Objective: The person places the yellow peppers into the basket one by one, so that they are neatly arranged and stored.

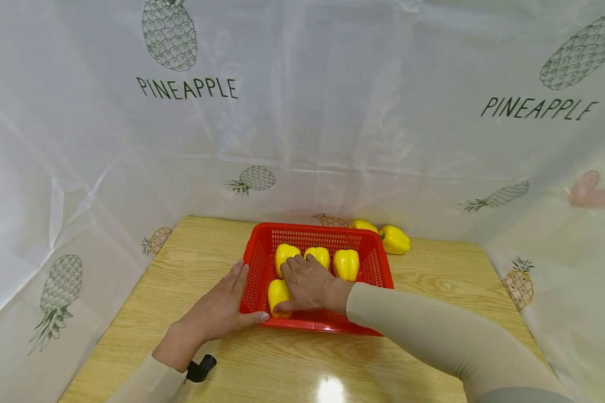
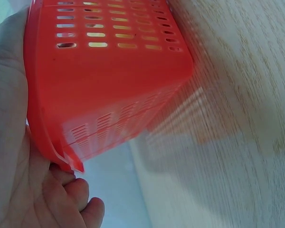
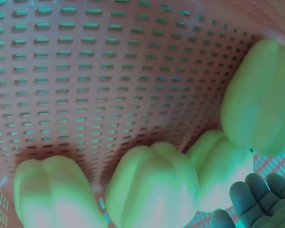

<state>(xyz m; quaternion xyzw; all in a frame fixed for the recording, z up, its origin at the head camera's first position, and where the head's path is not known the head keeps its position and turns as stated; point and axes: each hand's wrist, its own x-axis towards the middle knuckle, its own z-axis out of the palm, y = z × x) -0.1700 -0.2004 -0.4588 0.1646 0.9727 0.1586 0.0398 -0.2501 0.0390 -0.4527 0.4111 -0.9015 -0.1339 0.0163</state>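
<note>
A red plastic basket (image 1: 316,326) with slotted walls stands on the wooden table, with several yellow bell peppers (image 1: 346,265) inside. My left hand (image 1: 217,308) grips its near left corner, the thumb along the front rim and the fingers at the left side; in the left wrist view the fingertips bend past the rim. My right hand (image 1: 307,282) reaches into the basket, over the peppers on the left. Its thumb overlaps the front left bell pepper (image 1: 278,296) in the head view. In the right wrist view its fingers (image 3: 257,191) are loosely bent, with nothing between them.
Two more yellow bell peppers (image 1: 395,239) lie on the table (image 1: 433,274) behind the basket's far right corner. A white sheet with pineapple prints (image 1: 333,129) hangs along the back and sides. Below my left wrist is a black object (image 1: 201,369).
</note>
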